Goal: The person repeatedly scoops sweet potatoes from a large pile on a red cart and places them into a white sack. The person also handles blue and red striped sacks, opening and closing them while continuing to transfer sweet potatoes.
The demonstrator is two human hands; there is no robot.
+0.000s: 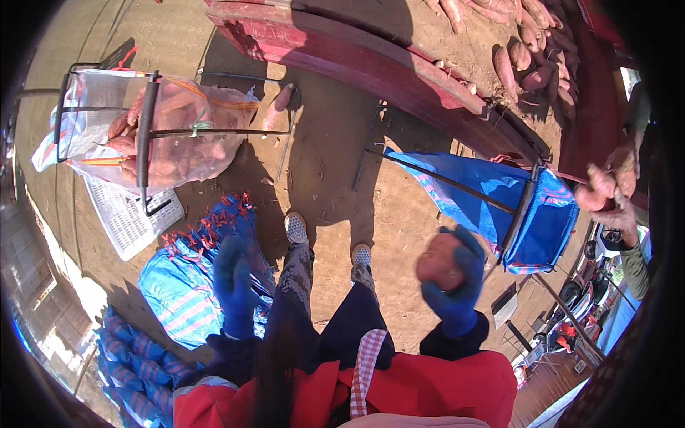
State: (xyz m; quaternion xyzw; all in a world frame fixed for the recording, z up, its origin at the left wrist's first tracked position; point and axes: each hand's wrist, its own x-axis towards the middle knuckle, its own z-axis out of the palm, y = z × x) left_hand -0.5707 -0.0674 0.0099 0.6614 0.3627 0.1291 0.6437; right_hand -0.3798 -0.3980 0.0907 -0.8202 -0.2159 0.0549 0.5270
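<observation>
My right hand [460, 289], in a blue glove, grips a reddish sweet potato [440, 262] in front of my body. The potato is slightly blurred. My left hand [235, 286], gloved in blue too, is raised with its thumb apart from the fingers and nothing in it. Below and beside it on the ground is a stack of blue striped woven sacks [182, 299] with red ties. To the right of my right hand, a blue woven sack [492, 187] hangs in a metal frame [519, 214]. At upper left, a clear plastic bag [187, 150] of sweet potatoes sits within another metal frame [144, 134].
A red truck bed edge [342, 48] crosses the top, with piled sweet potatoes [535, 59] beyond. Another person's hand [615, 214] at right holds sweet potatoes [602, 190]. A white plastic crate [131, 219] and one sweet potato [278, 107] lie on the dirt. Filled blue sacks [139, 369] stand lower left.
</observation>
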